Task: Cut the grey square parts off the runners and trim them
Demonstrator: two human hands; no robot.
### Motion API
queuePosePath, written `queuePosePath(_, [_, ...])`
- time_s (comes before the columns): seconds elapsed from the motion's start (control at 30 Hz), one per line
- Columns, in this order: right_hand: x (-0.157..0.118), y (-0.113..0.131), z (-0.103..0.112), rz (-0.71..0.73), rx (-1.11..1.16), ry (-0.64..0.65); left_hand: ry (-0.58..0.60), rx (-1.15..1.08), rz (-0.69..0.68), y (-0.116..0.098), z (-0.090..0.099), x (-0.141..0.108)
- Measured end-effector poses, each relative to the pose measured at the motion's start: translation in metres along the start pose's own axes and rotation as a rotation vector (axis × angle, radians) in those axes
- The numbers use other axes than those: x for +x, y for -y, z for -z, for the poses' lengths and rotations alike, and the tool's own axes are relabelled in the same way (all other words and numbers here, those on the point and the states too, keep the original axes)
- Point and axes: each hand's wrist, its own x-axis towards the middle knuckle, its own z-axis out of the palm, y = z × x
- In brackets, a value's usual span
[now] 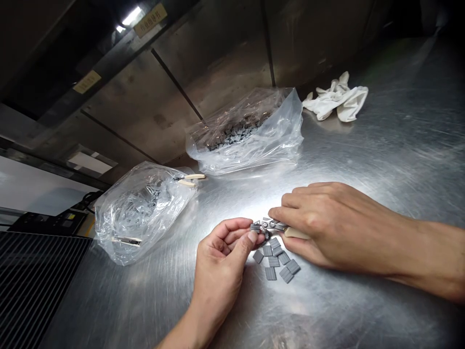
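Between the thumb and fingers of my left hand [227, 254] is a small grey ridged piece [255, 227]. My right hand [323, 225] is wrapped round a pair of nippers [296, 233] with cream handles. Their metal jaws meet the grey piece, though I cannot tell whether they are biting into it. On the metal table below both hands lie several flat, square grey pieces [273, 261], loosely spread and partly overlapping.
A clear plastic bag [250, 157] full of grey pieces stands at the back. Left of it, another clear bag [141, 213] holds small bits; cream-handled nippers [191, 180] and a cutter knife [126, 241] lie on it. White gloves [339, 99] rest at the back right.
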Motion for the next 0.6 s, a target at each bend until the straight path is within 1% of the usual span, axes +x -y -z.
queuePosePath(0.23, [0.0005,0.0000,-0.0010,0.009,-0.002,-0.008,0.003,0.000,-0.004,0.0013,0.0008,0.0012])
queuePosePath(0.37, [0.0010,0.0001,-0.0021,-0.001,0.018,0.016,0.003,0.007,-0.001,0.0017,0.0005,0.0017])
queuePosePath(0.6, [0.0012,0.0012,-0.0035,0.014,0.013,-0.002,-0.010,0.003,-0.001,0.0011,-0.0013,0.0003])
